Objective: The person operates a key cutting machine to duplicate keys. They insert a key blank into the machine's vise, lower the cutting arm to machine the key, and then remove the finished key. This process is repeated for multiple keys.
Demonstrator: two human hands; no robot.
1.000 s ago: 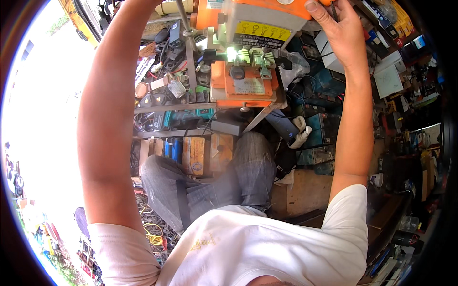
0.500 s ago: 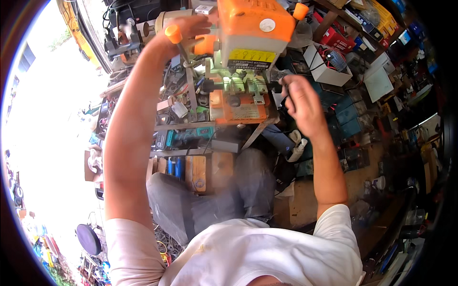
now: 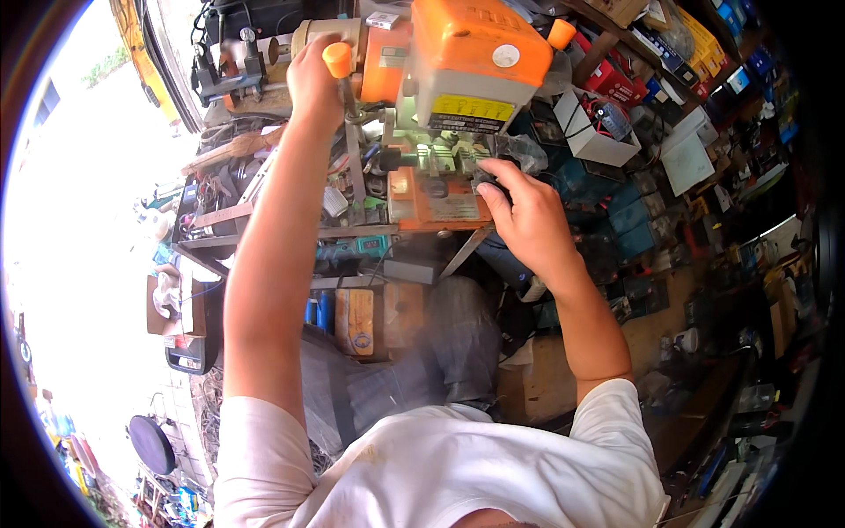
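An orange and grey key cutting machine (image 3: 480, 44) stands in front of me at the top of the view. My left hand (image 3: 314, 84) reaches up beside the lever's orange knob (image 3: 336, 60), near a tan cylinder (image 3: 321, 35); its fingertips are hidden or blurred. Lower down, my right hand (image 3: 528, 207) is at the right end of the metal key clamps (image 3: 449, 158). Its thumb and forefinger are curved and apart, with the forefinger tip close to the clamp. Whether anything small sits between them is too unclear to see. An orange base (image 3: 440, 202) lies below the clamps.
Loose tools and parts crowd the bench left of the machine, among them a wooden handle (image 3: 233, 150). A teal power tool (image 3: 352, 247) lies on a shelf beneath. To the right stands a white box (image 3: 594, 132) with cables. A second orange knob (image 3: 561, 34) sticks out behind.
My left hand has drawn back from over the orange motor housing to beside the lever knob. My right hand has moved left onto the clamp area, covering where a key stuck out.
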